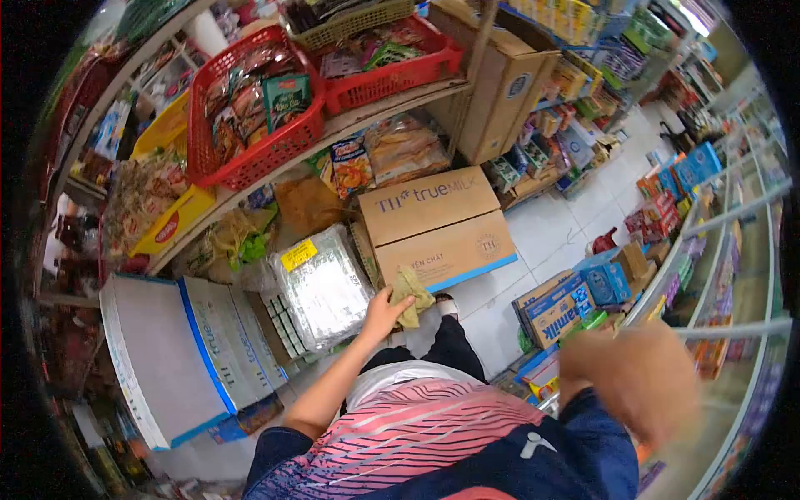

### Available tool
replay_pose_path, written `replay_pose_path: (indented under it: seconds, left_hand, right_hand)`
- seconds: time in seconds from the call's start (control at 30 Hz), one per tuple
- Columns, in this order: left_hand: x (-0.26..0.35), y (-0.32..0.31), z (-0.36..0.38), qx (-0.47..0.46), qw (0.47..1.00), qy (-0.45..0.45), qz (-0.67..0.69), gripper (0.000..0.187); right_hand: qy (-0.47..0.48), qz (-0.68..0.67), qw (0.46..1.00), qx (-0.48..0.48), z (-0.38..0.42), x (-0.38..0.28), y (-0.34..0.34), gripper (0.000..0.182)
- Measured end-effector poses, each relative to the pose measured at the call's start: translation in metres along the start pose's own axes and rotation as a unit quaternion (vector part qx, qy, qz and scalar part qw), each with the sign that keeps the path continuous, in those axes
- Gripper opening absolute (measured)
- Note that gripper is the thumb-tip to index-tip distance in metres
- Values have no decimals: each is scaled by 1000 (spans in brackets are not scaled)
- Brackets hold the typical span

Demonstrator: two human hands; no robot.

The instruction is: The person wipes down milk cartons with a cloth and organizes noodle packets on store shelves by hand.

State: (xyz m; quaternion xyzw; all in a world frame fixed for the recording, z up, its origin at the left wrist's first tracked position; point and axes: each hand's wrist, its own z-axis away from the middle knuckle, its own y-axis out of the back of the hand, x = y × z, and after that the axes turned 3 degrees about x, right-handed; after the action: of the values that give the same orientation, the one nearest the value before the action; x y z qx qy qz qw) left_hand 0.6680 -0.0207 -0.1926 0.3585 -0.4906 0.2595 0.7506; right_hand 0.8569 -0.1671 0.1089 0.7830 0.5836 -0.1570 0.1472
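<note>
My left hand (385,315) grips a crumpled yellow-green cloth (408,298) at the near edge of a brown TH true MILK carton (437,225). To the left of that hand lies a stack wrapped in clear plastic with a yellow label (300,254). On the right, my right hand (637,375) is raised close to the camera and smeared by motion, beside the glass-fronted shelves (733,317). Its fingers cannot be made out, nor whether anything is in them.
Red baskets (250,108) of packets stand on the shelf ahead. An opened TH true MILK carton (187,358) is at left. Blue milk cartons (554,308) sit on the tiled floor (542,242) at right. A tall cardboard box (496,92) stands by the shelf end.
</note>
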Motion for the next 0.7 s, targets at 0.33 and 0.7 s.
replay_pose_path:
  seconds: [0.33, 0.7]
  left_hand:
    - [5, -57, -51, 209, 978, 5, 15, 27]
    - [-76, -46, -142, 288, 914, -20, -284, 51]
  right_hand:
    - [-681, -139, 718, -40, 259, 262, -42, 48]
    - [-502, 269, 807, 155, 318, 414, 73, 54]
